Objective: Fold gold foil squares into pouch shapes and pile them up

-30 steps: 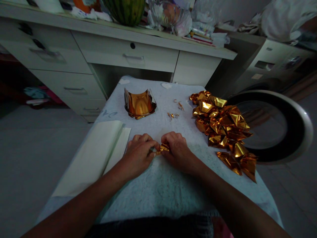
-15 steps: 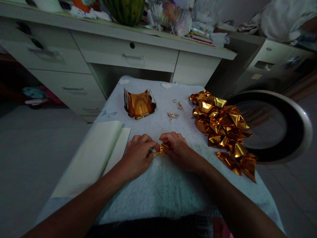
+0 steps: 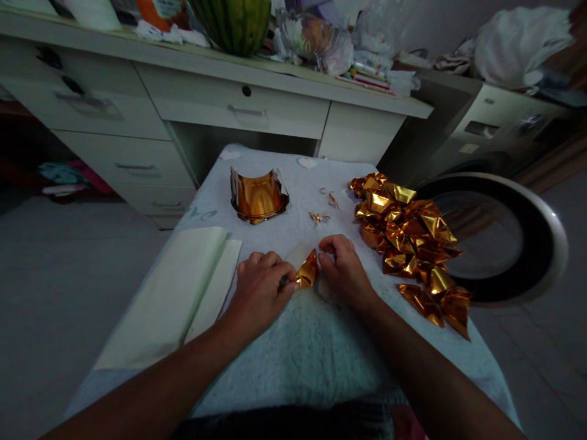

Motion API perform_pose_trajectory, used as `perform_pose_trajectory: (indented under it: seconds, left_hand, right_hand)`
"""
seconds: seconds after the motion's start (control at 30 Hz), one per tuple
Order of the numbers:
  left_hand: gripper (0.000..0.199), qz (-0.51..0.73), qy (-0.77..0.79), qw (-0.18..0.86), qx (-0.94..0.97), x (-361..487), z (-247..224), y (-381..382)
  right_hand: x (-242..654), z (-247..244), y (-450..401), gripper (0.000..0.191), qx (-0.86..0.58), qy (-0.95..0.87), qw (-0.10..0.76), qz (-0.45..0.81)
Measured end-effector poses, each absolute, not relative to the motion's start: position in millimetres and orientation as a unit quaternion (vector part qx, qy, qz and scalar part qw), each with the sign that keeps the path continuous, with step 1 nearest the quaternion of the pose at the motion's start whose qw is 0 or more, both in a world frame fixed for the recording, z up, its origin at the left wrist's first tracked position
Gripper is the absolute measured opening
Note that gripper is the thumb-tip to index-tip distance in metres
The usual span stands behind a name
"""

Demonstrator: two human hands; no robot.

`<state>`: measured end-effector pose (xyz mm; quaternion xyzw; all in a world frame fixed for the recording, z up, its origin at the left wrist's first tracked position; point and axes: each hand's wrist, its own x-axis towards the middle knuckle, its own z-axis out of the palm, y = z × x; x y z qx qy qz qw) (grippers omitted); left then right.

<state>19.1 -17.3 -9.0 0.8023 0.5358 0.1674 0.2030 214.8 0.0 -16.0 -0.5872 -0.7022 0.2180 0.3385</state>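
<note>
My left hand point(image 3: 263, 290) pinches the lower left end of a small gold foil piece point(image 3: 307, 270) at the middle of the cloth-covered table point(image 3: 316, 360). Just right of that piece is my right hand point(image 3: 345, 272), its thumb and fingers apart, with a whitish translucent sheet partly showing beside it. Gold foil pieces, shaped like wrapped sweets, lie in a pile point(image 3: 398, 226) at the right. A curved stack of gold foil sheets point(image 3: 258, 195) stands at the back left. Small gold twisted ties point(image 3: 318, 217) lie behind my hands.
Pale folded paper point(image 3: 165, 293) lies along the table's left side. Behind the table is a white drawer desk point(image 3: 233, 101) bearing a watermelon point(image 3: 233, 24) and plastic bags. A washing machine's open round door point(image 3: 545, 238) stands close to the right edge.
My right hand has let go of the foil piece and opened slightly to its right. The piece now shows more fully, its right end fanned out. The view has shifted slightly.
</note>
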Motion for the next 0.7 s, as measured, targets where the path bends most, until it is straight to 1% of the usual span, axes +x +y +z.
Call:
perform_pose_trajectory:
  seconds: [0.07, 0.1, 0.17, 0.23, 0.3, 0.37, 0.47, 0.53, 0.6, 0.7]
  left_hand:
    - [0.009, 0.179, 0.546, 0.191, 0.796, 20.0, -10.2, -17.5]
    - [0.014, 0.187, 0.555, 0.183, 0.79, 20.3, -10.6, -17.6]
    - [0.031, 0.201, 0.573, 0.165, 0.777, 20.9, -11.1, -17.5]
    - [0.045, 0.203, 0.581, 0.154, 0.773, 21.3, -11.7, -17.1]
    - [0.049, 0.194, 0.579, 0.15, 0.778, 21.5, -12.7, -16.5]
    - [0.048, 0.185, 0.573, 0.153, 0.784, 21.5, -13.8, -16.0]
    - [0.047, 0.186, 0.57, 0.159, 0.784, 21.6, -14.2, -15.7]
    - [0.042, 0.195, 0.569, 0.167, 0.781, 21.9, -12.8, -15.8]
    - [0.035, 0.205, 0.571, 0.177, 0.775, 22.3, -10.4, -16.1]
    - [0.028, 0.214, 0.57, 0.2, 0.767, 22.4, -6.4, -16.1]
  right_hand:
    - [212.8, -17.4, 2.6, 0.016, -0.618, -0.716, 0.286, 0.155]
    - [211.5, -17.3, 2.9, 0.019, -0.629, -0.72, 0.259, 0.14]
    - [209.2, -15.8, 2.4, 0.024, -0.641, -0.724, 0.22, 0.125]
    - [207.8, -13.7, 1.4, 0.024, -0.644, -0.728, 0.201, 0.123]
    - [208.0, -11.9, 1.1, 0.022, -0.638, -0.732, 0.201, 0.133]
    - [209.3, -11.1, 1.7, 0.021, -0.627, -0.734, 0.216, 0.148]
    - [211.9, -12.5, 3.3, 0.019, -0.604, -0.729, 0.266, 0.18]
    - [213.0, -15.0, 4.1, 0.017, -0.581, -0.712, 0.308, 0.245]
    - [213.4, -17.6, 4.3, 0.019, -0.552, -0.679, 0.348, 0.337]
    - [213.5, -18.5, 4.0, 0.031, -0.511, -0.626, 0.402, 0.43]
